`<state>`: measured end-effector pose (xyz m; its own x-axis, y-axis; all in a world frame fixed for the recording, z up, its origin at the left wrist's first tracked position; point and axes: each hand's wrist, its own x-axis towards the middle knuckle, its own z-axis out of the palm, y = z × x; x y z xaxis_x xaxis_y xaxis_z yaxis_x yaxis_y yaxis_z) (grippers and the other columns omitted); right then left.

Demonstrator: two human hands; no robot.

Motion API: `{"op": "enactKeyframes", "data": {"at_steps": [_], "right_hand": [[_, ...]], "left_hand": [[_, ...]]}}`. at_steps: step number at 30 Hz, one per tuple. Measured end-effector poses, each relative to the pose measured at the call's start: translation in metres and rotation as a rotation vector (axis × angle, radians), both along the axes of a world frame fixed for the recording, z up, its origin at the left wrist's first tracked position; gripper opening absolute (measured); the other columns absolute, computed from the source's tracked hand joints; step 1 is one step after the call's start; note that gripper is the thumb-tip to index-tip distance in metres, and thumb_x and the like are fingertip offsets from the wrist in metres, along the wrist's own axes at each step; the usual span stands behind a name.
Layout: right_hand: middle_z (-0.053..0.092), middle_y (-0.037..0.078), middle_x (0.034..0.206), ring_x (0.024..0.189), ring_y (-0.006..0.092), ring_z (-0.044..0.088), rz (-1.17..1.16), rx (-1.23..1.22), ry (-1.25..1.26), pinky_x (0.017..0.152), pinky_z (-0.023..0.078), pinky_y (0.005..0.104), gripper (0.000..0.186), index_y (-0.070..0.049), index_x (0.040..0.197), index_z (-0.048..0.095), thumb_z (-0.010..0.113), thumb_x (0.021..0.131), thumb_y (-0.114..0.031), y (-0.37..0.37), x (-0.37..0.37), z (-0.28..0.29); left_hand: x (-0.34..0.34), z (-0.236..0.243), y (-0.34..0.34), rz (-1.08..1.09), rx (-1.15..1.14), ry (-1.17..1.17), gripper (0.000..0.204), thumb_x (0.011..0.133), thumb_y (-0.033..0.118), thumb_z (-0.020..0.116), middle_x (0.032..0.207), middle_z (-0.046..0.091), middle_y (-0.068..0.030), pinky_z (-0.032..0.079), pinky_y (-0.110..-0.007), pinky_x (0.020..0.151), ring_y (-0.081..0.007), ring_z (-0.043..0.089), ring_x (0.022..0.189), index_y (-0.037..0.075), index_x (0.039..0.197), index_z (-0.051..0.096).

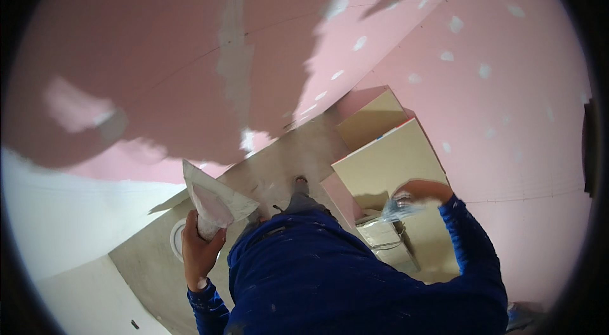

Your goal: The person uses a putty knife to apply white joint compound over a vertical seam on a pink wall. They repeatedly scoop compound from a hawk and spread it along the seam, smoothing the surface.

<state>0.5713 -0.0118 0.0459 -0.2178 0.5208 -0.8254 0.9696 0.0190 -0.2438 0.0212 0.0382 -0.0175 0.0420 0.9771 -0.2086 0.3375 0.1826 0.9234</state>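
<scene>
My left hand is closed around the lower part of a whitish, plaster-smeared flat tool, with a pointed upper corner and a pinkish patch in its middle. Out to the right, my right hand is bent at the wrist and blurred by motion. At its fingers is a smeared grey-blue tool, too blurred to name for certain. White dust or paste marks both hands. The pink wallboard ahead carries pale filler spots and a filled vertical seam.
Offcut boards lean against the right wall, beneath my right hand. A tied, pale bundle or box stands by them. Behind my left hand shows the round white rim of a bucket. My foot is on the dusty floor.
</scene>
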Motion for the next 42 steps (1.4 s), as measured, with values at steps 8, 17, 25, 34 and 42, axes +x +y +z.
{"op": "enactKeyframes", "data": {"at_steps": [8,17,25,34,42], "right_hand": [[0.076,0.019,0.096,0.090,0.0351,0.072,0.213,-0.609,0.379,0.079,0.053,0.0455,0.029,-0.005,0.104,0.077,0.077,0.086,-0.028,-0.039,-0.099,0.014],[0.076,0.016,0.091,0.087,0.0385,0.073,0.070,-0.260,0.126,0.075,0.055,0.0477,0.024,-0.008,0.102,0.079,0.069,0.080,-0.012,-0.037,-0.095,-0.023],[0.076,0.015,0.096,0.089,0.0375,0.073,0.223,-0.545,0.261,0.077,0.055,0.0466,0.020,-0.012,0.101,0.080,0.071,0.085,-0.020,-0.030,-0.098,-0.008],[0.078,0.016,0.097,0.093,0.0360,0.074,0.137,-0.739,0.235,0.080,0.055,0.0439,0.027,-0.010,0.111,0.079,0.071,0.086,-0.015,-0.036,-0.103,-0.027],[0.078,0.015,0.107,0.102,0.0340,0.073,0.069,-0.341,0.312,0.089,0.054,0.0436,0.030,-0.010,0.115,0.078,0.067,0.087,-0.008,-0.045,-0.094,-0.040]], "left_hand": [[-0.009,-0.008,-0.003,0.043,-0.003,0.061,0.038,0.078,0.011,0.080,0.086,0.072,-0.0204,0.055,-0.039,0.072,-0.0294,0.071,0.076,-0.001,0.109,0.061],[-0.005,-0.024,-0.008,0.085,-0.020,0.011,0.040,0.076,0.007,0.077,0.087,0.071,-0.0203,0.054,-0.040,0.073,-0.0289,0.070,0.077,-0.002,0.112,0.062],[-0.010,-0.029,-0.001,0.059,-0.018,-0.005,0.041,0.076,0.008,0.075,0.089,0.071,-0.0204,0.054,-0.039,0.074,-0.0284,0.070,0.079,-0.003,0.113,0.061],[-0.014,-0.030,0.000,0.041,-0.031,0.007,0.041,0.077,0.006,0.075,0.091,0.072,-0.0216,0.055,-0.038,0.076,-0.0265,0.070,0.080,-0.004,0.115,0.061],[-0.016,-0.038,0.000,0.054,-0.028,0.015,0.042,0.077,0.006,0.075,0.090,0.072,-0.0206,0.054,-0.039,0.076,-0.0261,0.069,0.079,-0.004,0.115,0.061]]}}
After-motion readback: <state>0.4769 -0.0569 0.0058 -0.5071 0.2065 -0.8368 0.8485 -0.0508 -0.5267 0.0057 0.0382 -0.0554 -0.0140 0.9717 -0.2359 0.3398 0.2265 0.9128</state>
